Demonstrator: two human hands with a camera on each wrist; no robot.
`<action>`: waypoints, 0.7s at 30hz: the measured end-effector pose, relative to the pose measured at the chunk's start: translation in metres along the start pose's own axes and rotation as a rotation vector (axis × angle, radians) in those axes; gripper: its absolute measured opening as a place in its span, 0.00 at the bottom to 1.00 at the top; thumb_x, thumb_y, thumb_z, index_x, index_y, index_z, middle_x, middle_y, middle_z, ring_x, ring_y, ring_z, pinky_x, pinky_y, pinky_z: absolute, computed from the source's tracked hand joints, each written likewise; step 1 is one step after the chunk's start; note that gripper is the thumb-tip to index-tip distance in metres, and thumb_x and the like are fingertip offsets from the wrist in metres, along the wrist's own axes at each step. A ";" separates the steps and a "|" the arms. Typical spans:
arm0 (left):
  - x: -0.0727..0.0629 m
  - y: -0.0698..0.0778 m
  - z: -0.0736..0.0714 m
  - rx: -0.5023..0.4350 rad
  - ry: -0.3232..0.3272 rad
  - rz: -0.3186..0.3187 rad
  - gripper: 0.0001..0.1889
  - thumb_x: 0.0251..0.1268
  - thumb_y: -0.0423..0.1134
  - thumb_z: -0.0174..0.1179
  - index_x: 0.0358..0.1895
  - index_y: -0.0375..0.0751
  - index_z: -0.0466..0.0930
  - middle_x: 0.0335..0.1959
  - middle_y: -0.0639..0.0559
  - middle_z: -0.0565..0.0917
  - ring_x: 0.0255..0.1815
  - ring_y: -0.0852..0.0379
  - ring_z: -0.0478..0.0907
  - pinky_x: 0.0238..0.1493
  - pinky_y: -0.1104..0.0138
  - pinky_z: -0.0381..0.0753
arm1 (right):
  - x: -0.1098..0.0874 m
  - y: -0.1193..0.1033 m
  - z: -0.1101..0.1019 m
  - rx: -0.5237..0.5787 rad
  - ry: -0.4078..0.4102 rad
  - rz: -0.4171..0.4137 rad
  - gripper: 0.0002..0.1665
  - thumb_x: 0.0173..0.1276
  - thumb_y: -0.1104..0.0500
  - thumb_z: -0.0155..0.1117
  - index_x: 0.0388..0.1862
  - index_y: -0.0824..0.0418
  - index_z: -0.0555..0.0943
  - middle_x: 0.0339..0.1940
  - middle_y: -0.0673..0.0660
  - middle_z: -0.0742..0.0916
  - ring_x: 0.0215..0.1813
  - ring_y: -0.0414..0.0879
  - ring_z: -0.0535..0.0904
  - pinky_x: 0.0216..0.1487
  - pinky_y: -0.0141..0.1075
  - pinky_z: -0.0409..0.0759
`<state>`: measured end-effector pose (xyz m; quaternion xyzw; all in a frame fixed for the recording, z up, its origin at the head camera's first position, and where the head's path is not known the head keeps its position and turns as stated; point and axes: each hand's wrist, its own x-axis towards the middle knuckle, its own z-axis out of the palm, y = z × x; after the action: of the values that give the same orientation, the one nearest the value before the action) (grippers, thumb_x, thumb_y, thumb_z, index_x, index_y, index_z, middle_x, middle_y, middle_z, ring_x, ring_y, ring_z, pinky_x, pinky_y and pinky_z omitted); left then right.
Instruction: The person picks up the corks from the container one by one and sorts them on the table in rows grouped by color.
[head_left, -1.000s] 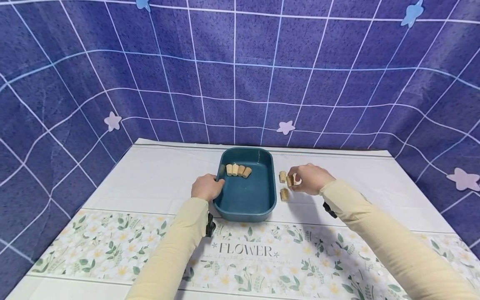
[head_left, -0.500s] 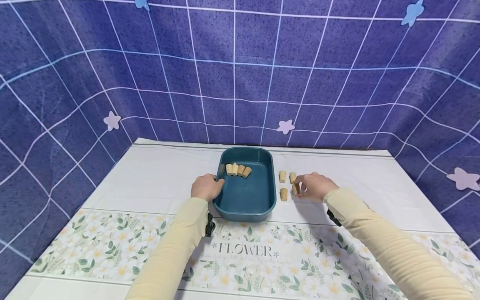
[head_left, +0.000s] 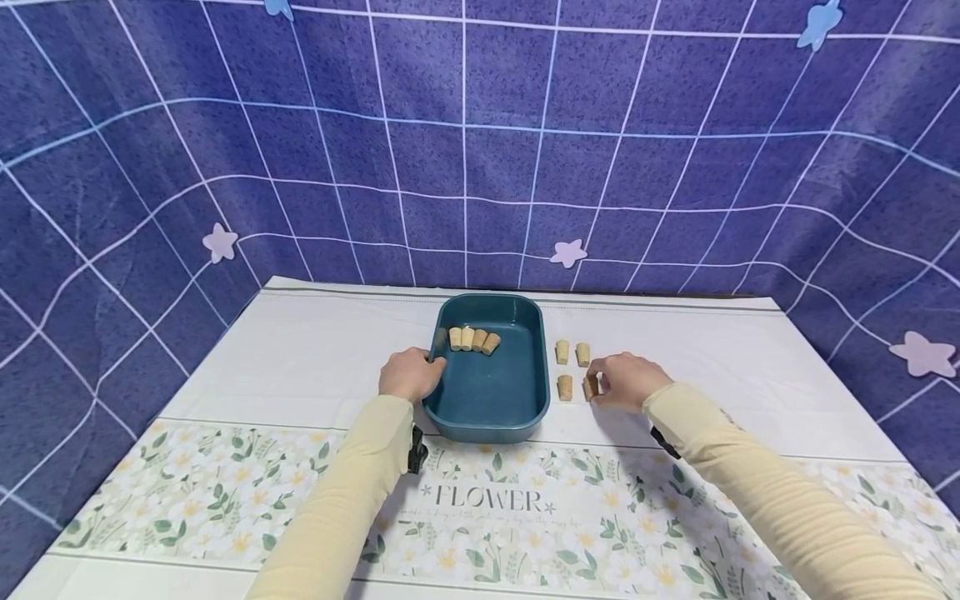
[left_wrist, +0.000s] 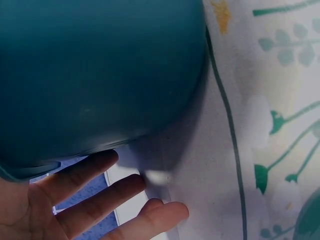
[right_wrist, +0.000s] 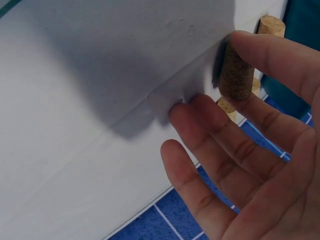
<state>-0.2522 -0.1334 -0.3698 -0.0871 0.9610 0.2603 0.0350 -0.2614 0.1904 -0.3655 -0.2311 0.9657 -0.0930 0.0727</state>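
Note:
A deep teal rectangular dish (head_left: 491, 404) stands on the table, with several cork stoppers (head_left: 467, 338) side by side toward its back left. My left hand (head_left: 408, 375) grips the dish's left rim, thumb hooked over it. In the left wrist view the other fingers (left_wrist: 100, 200) spread below the dish's outer wall. Right of the dish, my right hand (head_left: 628, 382) pinches a darker cork stopper (right_wrist: 237, 75) between thumb and index finger, close over the tabletop, the other fingers loosely extended. Three more cork stoppers stand nearby: back left (head_left: 562, 352), back right (head_left: 582, 354) and front left (head_left: 565, 387).
A white tablecloth (head_left: 322, 333) covers the table, with a floral band (head_left: 225, 492) printed across its front. Purple gridded fabric (head_left: 480, 150) with star shapes hangs behind and at both sides, meeting the table's back edge.
My right hand has carried the pinched cork stopper slightly right and toward me, in line with the front left one. The back right stopper now shows uncovered. My left hand stays on the dish.

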 end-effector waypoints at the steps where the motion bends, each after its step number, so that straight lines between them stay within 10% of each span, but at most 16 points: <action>1: 0.000 0.000 0.000 0.000 0.000 -0.001 0.22 0.78 0.46 0.51 0.59 0.32 0.83 0.53 0.33 0.84 0.51 0.38 0.83 0.50 0.51 0.82 | 0.000 -0.001 0.000 -0.005 -0.001 0.002 0.25 0.57 0.59 0.76 0.53 0.64 0.84 0.29 0.50 0.81 0.35 0.47 0.77 0.37 0.46 0.79; 21: 0.001 -0.002 0.002 0.009 0.005 -0.002 0.22 0.77 0.46 0.50 0.57 0.32 0.84 0.51 0.34 0.85 0.48 0.40 0.83 0.48 0.52 0.82 | 0.000 -0.002 0.005 -0.043 0.020 0.002 0.25 0.57 0.58 0.78 0.53 0.65 0.84 0.28 0.51 0.80 0.33 0.47 0.75 0.39 0.45 0.77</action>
<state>-0.2533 -0.1341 -0.3723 -0.0885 0.9621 0.2557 0.0331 -0.2591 0.1878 -0.3696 -0.2305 0.9685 -0.0747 0.0581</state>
